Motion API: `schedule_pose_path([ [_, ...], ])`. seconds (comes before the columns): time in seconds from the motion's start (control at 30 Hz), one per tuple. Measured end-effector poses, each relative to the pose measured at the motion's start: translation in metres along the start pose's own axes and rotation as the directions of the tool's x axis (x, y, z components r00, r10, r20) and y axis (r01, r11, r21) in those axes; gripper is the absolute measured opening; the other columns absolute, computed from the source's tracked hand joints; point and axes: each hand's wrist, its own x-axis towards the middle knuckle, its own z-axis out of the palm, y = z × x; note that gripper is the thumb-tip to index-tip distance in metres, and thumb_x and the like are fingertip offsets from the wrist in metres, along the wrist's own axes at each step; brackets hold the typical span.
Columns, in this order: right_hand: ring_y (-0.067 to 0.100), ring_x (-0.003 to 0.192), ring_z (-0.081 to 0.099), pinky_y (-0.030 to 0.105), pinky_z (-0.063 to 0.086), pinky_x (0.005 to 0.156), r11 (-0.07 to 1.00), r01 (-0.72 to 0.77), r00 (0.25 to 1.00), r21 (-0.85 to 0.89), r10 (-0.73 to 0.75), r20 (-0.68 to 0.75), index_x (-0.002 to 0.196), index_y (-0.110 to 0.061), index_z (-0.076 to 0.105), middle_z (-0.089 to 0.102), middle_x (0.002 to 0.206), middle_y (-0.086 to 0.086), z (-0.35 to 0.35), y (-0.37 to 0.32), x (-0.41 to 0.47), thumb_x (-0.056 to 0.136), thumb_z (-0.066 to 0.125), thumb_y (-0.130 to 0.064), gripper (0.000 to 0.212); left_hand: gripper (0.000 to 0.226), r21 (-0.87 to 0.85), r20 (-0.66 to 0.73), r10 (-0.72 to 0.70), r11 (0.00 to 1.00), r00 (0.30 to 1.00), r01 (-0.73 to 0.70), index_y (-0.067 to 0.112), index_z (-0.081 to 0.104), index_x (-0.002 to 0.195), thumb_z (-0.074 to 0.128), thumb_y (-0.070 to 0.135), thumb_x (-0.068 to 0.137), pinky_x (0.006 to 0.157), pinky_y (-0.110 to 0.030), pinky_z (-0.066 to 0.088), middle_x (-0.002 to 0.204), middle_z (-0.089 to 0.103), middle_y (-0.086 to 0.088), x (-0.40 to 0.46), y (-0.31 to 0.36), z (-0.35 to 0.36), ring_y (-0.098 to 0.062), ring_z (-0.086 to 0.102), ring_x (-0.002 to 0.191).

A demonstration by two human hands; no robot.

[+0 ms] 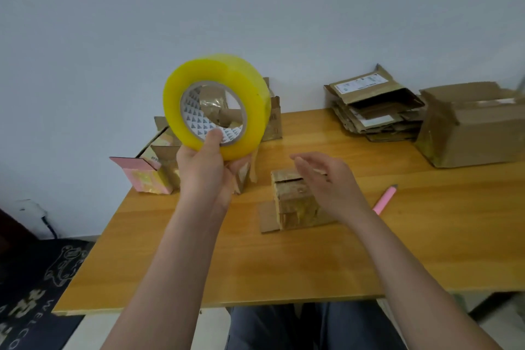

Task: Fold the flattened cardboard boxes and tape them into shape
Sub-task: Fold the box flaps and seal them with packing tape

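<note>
My left hand (203, 166) grips a big roll of yellow packing tape (217, 105), raised above the table's left part, thumb inside the core. A small folded cardboard box (294, 202) stands in the middle of the wooden table (284, 264), one flap flat in front of it. My right hand (324, 179) hovers open over that box's right side, fingers straight and pointing left. A stack of flattened cardboard boxes (375, 106) lies at the back right.
A pink-sided box (147, 176) and other taped boxes stand at the back left, partly behind the roll. A large open carton (471, 128) sits at the far right. A pink pen-like tool (385, 200) lies right of the small box. The wall is close behind.
</note>
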Motion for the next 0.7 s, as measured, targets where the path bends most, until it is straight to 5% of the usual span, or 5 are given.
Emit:
schedule_pose_path([
  [0.2,0.002,0.107,0.063,0.038,0.049,0.101,0.911,-0.152,0.988,0.382,0.154,0.024,0.105,-0.030,0.069,0.070,0.109,-0.014,-0.028,-0.004,0.015,0.099,0.038,-0.051,0.038,0.016,-0.059,0.124,-0.099,0.992,0.987,0.107,0.019,0.058,0.109,0.052,0.007,0.099,0.079,-0.053,0.059,0.114,0.069,-0.010,0.002,-0.013,0.048,-0.027,0.070,0.100],
  [0.37,0.015,0.097,0.070,0.032,0.056,0.090,0.771,-0.283,0.958,0.571,0.255,0.129,0.111,-0.008,0.068,0.075,0.100,0.006,-0.051,-0.004,0.021,0.100,0.043,-0.044,0.045,0.024,-0.099,0.176,-0.144,0.982,0.974,0.163,0.015,0.054,0.122,0.053,0.009,0.099,0.067,-0.041,0.061,0.110,0.070,-0.007,0.004,-0.031,0.083,-0.021,0.072,0.092],
  [0.47,0.016,0.078,0.067,0.026,0.057,0.076,0.703,-0.269,0.954,0.658,0.289,0.082,0.098,-0.005,0.070,0.070,0.077,0.005,-0.062,0.006,0.022,0.092,0.063,-0.026,0.023,0.033,-0.098,0.168,-0.159,0.979,0.973,0.177,0.015,0.050,0.132,0.054,0.010,0.100,0.065,-0.037,0.060,0.120,0.066,-0.009,0.007,-0.044,0.090,-0.022,0.070,0.097],
  [0.7,0.009,0.070,0.064,0.021,0.056,0.069,0.656,-0.321,0.916,0.682,0.397,0.049,0.094,-0.005,0.069,0.066,0.076,0.001,-0.076,0.027,0.026,0.090,0.065,-0.008,0.007,0.021,-0.055,0.081,-0.169,0.983,0.982,0.174,0.024,0.055,0.117,0.055,0.012,0.099,0.070,-0.041,0.062,0.116,0.066,-0.005,0.011,-0.068,0.079,-0.022,0.069,0.099],
])
